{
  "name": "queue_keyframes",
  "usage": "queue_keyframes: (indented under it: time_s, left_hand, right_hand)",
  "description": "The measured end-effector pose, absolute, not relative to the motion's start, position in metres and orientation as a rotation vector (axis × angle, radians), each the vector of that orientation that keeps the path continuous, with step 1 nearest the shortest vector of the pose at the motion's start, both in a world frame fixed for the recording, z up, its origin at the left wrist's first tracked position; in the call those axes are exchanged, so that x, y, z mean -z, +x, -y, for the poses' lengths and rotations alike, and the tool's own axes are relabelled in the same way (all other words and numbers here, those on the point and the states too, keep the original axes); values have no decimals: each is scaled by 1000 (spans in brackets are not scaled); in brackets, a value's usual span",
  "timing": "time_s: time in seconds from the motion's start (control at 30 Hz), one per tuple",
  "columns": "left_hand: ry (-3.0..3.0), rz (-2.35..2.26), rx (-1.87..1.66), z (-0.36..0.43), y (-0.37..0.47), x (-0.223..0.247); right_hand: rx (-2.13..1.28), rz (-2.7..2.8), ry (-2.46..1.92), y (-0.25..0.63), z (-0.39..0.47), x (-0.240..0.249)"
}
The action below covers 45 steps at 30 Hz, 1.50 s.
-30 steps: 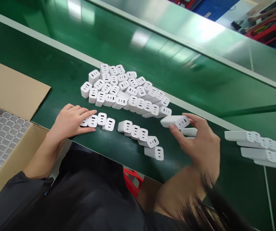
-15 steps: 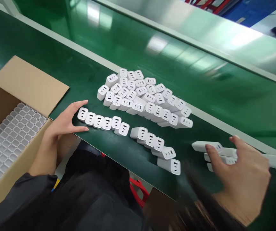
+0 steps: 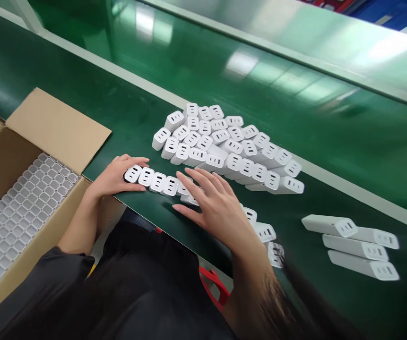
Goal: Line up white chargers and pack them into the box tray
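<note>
My left hand (image 3: 120, 175) curls round the left end of a short row of white chargers (image 3: 158, 182) standing on the green table, its thumb and fingers on either side of the end charger. Over the right end of that row is my right hand (image 3: 217, 203), fingers spread, hiding part of the chargers beneath. Whether it touches them I cannot tell. Behind the row stands a large group of white chargers (image 3: 220, 137) with their slotted ends up. More chargers (image 3: 264, 232) show beyond my right wrist, partly covered by my arm and dark hair.
An open cardboard box (image 3: 10, 156) at the left holds many white pieces in a grid, its flap (image 3: 59, 127) over the table (image 3: 132, 113). Several chargers (image 3: 355, 245) lie on their sides at the right. A pale rail (image 3: 348, 196) runs behind. A red stool (image 3: 215, 285) is below.
My right hand has moved left from the lying chargers to the short row. My left hand has closed in around the row's left end. The view has shifted slightly.
</note>
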State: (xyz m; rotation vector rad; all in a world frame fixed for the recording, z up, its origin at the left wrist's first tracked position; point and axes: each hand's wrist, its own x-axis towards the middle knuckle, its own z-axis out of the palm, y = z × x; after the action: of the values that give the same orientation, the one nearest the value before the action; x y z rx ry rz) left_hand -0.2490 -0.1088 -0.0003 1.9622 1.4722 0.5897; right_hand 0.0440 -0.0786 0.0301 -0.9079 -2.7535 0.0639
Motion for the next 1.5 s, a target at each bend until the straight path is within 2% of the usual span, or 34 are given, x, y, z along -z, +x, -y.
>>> queue_keyframes:
  time_s: [0.13, 0.5, 0.87, 1.5]
  left_hand:
    - [1997, -1438, -592, 106, -233, 2]
    - [2171, -1301, -558, 111, -177, 16]
    - [1951, -1043, -647, 107, -193, 5]
    - [1915, -1136, -567, 103, -186, 3]
  right_hand:
    - [-103, 2837, -961, 41, 71, -24]
    - [-223, 2780, -1032, 105, 92, -11]
    - [-246, 2677, -1052, 108, 93, -10]
    - [-394, 2688, -1219, 109, 96, -11]
